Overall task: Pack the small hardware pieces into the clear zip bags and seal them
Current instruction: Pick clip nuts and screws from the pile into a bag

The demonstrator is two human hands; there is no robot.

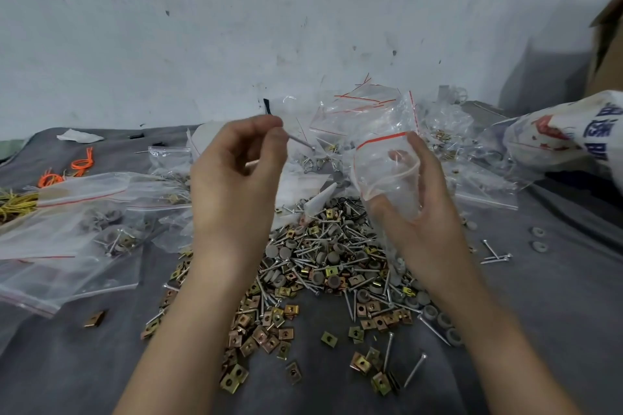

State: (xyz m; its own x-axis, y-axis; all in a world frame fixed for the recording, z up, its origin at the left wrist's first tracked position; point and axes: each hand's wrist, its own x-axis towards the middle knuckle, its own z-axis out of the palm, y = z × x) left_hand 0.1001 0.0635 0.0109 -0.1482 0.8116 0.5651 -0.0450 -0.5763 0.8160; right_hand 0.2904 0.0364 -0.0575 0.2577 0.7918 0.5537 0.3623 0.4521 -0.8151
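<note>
My left hand (236, 172) is raised above the pile and pinches a thin silver screw (301, 142) whose head points right, toward the bag. My right hand (418, 199) grips a small clear zip bag (384, 168) with a red seal strip; its mouth is held open and faces left. Below both hands lies a heap of hardware (323, 266): silver screws, brass square clip nuts and grey round caps, spread over the grey cloth (101, 364).
Filled zip bags (67, 239) lie at the left, and a stack of empty red-strip bags (357, 111) stands behind. Orange ties (81, 163) and yellow ties sit far left. A printed white sack (573, 131) and a cardboard box (606, 44) are at right. A stained wall stands close behind.
</note>
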